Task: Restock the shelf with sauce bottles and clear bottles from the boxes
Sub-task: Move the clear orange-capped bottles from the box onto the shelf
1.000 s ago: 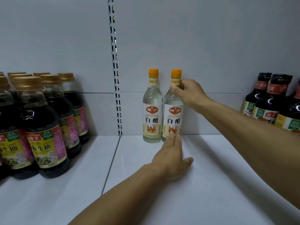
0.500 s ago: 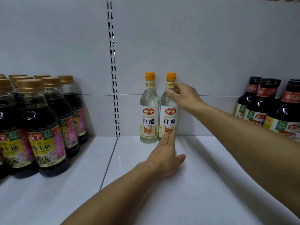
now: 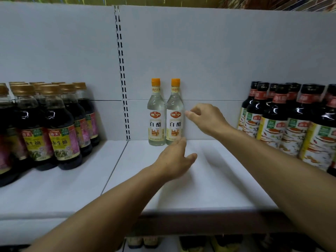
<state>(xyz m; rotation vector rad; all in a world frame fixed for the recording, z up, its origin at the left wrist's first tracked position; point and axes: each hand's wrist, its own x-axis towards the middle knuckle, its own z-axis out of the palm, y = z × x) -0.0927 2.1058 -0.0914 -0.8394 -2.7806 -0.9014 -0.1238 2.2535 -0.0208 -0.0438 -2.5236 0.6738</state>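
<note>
Nearest, two bare forearms reach in over the front edge of the white shelf (image 3: 218, 188); below that edge a lower tier shows only dark, blurred shapes that cannot be made out.

The left hand (image 3: 174, 160) hangs low over the shelf board just in front of the right clear bottle (image 3: 175, 113); its fingers are stretched forward and loose, gripping nothing, the tips at the bottle's base, though blur hides whether they touch it. The right hand (image 3: 207, 119) is higher, just to the right of that same bottle at label height; its fingers are loosely curled and hold nothing, the fingertips close to the glass, contact unclear.

The right clear bottle stands upright against the grey back panel (image 3: 218, 60), touching or nearly touching the left clear bottle (image 3: 156, 113) on its left; both have orange caps and white labels.

Well to the left of the clear pair, past the slotted upright (image 3: 121, 79), stand rows of dark sauce bottles with gold caps (image 3: 60, 135); well to the right of the pair stand dark sauce bottles with black caps (image 3: 283, 124), packed side by side.
</note>
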